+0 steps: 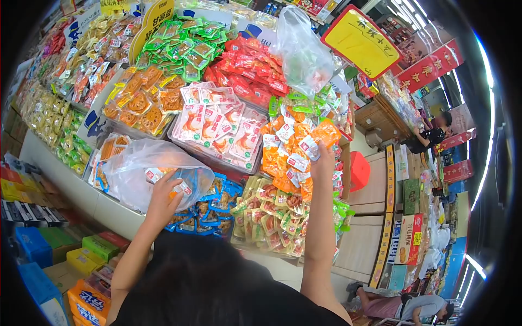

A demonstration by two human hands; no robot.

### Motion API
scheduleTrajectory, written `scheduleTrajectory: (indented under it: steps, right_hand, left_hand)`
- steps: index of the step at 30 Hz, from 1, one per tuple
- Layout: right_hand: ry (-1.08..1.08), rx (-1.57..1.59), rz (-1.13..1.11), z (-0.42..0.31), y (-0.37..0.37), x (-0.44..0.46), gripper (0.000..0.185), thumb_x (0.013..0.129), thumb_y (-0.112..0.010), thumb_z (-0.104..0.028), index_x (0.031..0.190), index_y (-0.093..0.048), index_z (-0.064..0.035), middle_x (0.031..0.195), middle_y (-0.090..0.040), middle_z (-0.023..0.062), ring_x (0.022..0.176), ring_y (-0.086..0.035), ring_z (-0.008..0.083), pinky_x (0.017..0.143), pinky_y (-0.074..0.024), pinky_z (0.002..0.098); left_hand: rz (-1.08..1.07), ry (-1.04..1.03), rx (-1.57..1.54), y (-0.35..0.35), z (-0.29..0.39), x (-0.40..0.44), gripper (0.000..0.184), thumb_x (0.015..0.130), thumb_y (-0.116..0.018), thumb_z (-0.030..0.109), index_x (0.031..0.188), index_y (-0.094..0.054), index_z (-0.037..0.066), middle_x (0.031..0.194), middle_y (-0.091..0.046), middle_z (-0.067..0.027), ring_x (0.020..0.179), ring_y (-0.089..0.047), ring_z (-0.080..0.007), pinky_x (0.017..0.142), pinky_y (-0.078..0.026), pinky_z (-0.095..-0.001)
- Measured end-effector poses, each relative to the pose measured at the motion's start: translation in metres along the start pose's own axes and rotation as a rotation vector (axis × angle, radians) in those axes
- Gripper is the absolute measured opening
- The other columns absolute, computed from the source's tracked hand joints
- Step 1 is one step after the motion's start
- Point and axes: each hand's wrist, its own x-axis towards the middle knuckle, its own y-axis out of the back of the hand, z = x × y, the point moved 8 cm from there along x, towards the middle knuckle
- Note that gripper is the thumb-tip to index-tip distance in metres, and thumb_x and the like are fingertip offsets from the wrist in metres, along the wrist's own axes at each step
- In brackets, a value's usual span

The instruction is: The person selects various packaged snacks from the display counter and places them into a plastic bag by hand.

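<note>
Clock directions are taken from the pink packs [239,133] in a tray on the tabletop [103,204].

The right hand [322,160], at four o'clock, grasps an orange pack [327,131] with a white label, raised at the upper right of the orange pile [281,182], which lies just beside the tray. The left hand [165,198], at eight o'clock, has its bent fingers on a clear bag [133,168], holding it near its mouth. An orange-and-white pack [184,187] shows at those fingertips; whether they grip it too, I cannot tell.

Blue packs [209,209] lie at six o'clock, partly behind the bag, and tan packs [266,217] at five. Red packs [247,70] sit at one, green packs [190,51] at eleven. A second bag [304,51] hangs between one and two, beside a yellow sign [361,43]. A person in a dark top [435,132] is well apart at three.
</note>
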Motion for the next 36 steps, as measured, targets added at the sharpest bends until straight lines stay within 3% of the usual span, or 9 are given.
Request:
scheduleTrajectory:
  steps: [6, 9, 12, 16, 22, 24, 27, 29, 36]
  right_hand:
    - [0.229, -0.466, -0.014, -0.023, -0.003, 0.039, 0.029, 0.090, -0.048, -0.013, 0.115, -0.051, -0.0001, 0.106, -0.059, 0.0061, 0.090, -0.057, 0.0119, 0.075, -0.0445, 0.0267]
    - [0.531, -1.281, -0.124, -0.030, -0.042, 0.030, 0.028, 0.087, -0.048, -0.007, 0.114, -0.054, -0.0045, 0.105, -0.059, 0.0120, 0.093, -0.057, 0.0283, 0.080, -0.0432, 0.0325]
    - [0.828, -1.371, -0.227, -0.024, -0.058, 0.024, 0.033, 0.082, -0.049, -0.005, 0.115, -0.054, -0.0073, 0.104, -0.059, 0.0180, 0.099, -0.054, 0.0339, 0.083, -0.0428, 0.0408]
    - [0.684, -1.715, -0.463, 0.026, -0.044, 0.038, 0.046, 0.076, -0.047, 0.004, 0.120, -0.049, -0.0088, 0.118, -0.051, 0.0183, 0.110, -0.046, 0.0392, 0.089, -0.0397, 0.0467]
    - [0.732, -1.579, -0.433, -0.020, -0.070, -0.008, 0.051, 0.075, -0.041, 0.008, 0.124, -0.046, -0.0079, 0.128, -0.042, 0.0199, 0.119, -0.037, 0.0367, 0.100, -0.0303, 0.0408]
    - [0.745, -1.377, -0.445, -0.032, -0.084, -0.030, 0.039, 0.080, -0.045, 0.005, 0.117, -0.051, -0.0039, 0.120, -0.049, 0.0177, 0.115, -0.044, 0.0321, 0.097, -0.0339, 0.0385]
    - [0.526, -1.205, -0.475, -0.019, -0.100, -0.074, 0.031, 0.084, -0.046, 0.001, 0.114, -0.053, -0.0023, 0.111, -0.056, 0.0157, 0.106, -0.053, 0.0264, 0.092, -0.0391, 0.0344]
    - [0.224, -1.108, -0.700, 0.021, -0.112, -0.112, 0.025, 0.087, -0.047, -0.004, 0.110, -0.055, -0.0004, 0.105, -0.060, 0.0132, 0.097, -0.058, 0.0222, 0.085, -0.0433, 0.0315]
    - [-0.025, -0.903, -0.977, 0.100, -0.148, -0.209, 0.023, 0.085, -0.052, -0.011, 0.106, -0.057, -0.0033, 0.099, -0.061, 0.0146, 0.093, -0.058, 0.0298, 0.079, -0.0459, 0.0353]
  left_hand:
    - [0.026, 0.029, -0.016, 0.003, -0.010, -0.006, 0.033, 0.078, -0.059, 0.011, 0.109, -0.055, 0.003, 0.130, -0.041, -0.0172, 0.119, -0.038, -0.0331, 0.100, -0.029, -0.0393]
    - [0.035, 0.041, -0.051, 0.002, -0.013, -0.006, 0.033, 0.076, -0.060, 0.008, 0.109, -0.054, 0.004, 0.129, -0.041, -0.0166, 0.119, -0.037, -0.0338, 0.100, -0.029, -0.0392]
    - [0.034, 0.054, -0.049, 0.002, -0.014, -0.005, 0.034, 0.076, -0.060, 0.007, 0.110, -0.054, 0.004, 0.128, -0.042, -0.0171, 0.118, -0.038, -0.0342, 0.099, -0.030, -0.0393]
    - [0.022, 0.051, -0.039, 0.002, -0.015, -0.004, 0.034, 0.077, -0.060, 0.008, 0.110, -0.054, 0.004, 0.128, -0.042, -0.0180, 0.118, -0.038, -0.0346, 0.099, -0.031, -0.0393]
    - [0.044, 0.057, 0.029, 0.004, -0.020, 0.000, 0.033, 0.079, -0.059, 0.012, 0.110, -0.054, 0.003, 0.123, -0.044, -0.0194, 0.116, -0.040, -0.0358, 0.098, -0.031, -0.0405]
    - [0.075, 0.074, 0.101, 0.012, -0.028, 0.000, 0.033, 0.079, -0.059, 0.014, 0.109, -0.054, 0.003, 0.121, -0.045, -0.0199, 0.114, -0.041, -0.0363, 0.097, -0.032, -0.0411]
    - [0.045, 0.055, 0.139, 0.014, -0.032, 0.010, 0.033, 0.079, -0.057, 0.015, 0.111, -0.054, 0.005, 0.112, -0.048, -0.0213, 0.106, -0.044, -0.0359, 0.093, -0.035, -0.0412]
    - [0.060, 0.085, 0.179, 0.017, -0.033, 0.015, 0.033, 0.079, -0.058, 0.015, 0.111, -0.054, 0.004, 0.111, -0.048, -0.0208, 0.106, -0.044, -0.0356, 0.093, -0.035, -0.0409]
    - [0.206, 0.038, 0.236, 0.050, -0.033, 0.036, 0.037, 0.079, -0.061, 0.017, 0.112, -0.053, 0.003, 0.113, -0.051, -0.0193, 0.106, -0.045, -0.0349, 0.087, -0.040, -0.0406]
